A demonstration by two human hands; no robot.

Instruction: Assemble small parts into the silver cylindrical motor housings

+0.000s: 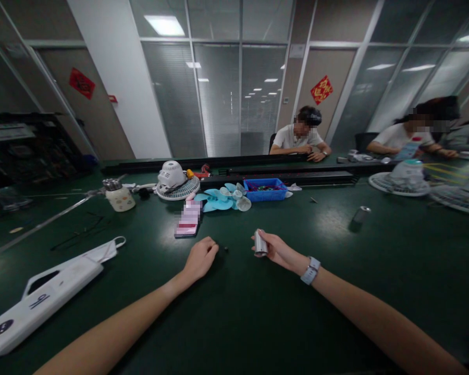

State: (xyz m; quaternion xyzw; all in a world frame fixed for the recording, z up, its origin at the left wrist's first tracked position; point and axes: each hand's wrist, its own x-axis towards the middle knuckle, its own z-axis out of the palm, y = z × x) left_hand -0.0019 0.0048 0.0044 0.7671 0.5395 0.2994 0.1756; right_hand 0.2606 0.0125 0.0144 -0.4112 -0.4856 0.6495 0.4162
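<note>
My right hand (279, 252) grips a silver metal cylinder (260, 245), held upright just above the green table (254, 323). Its thumb and fingers wrap round the cylinder's sides. Left of it, my left hand (202, 256) rests on the table with the fingers curled in; whatever they may hold is hidden. A tiny dark piece (226, 249) lies between the two hands, close to the left fingertips. A second silver cylinder (362, 214) stands on the table farther to the right.
A phone (188, 219), light-blue fan blades (221, 198) and a blue bin (266, 190) lie beyond my hands. A white fan part (175, 179) and a cup (119, 198) stand left. A long white device (47, 302) lies near left. Two people (299, 138) sit across.
</note>
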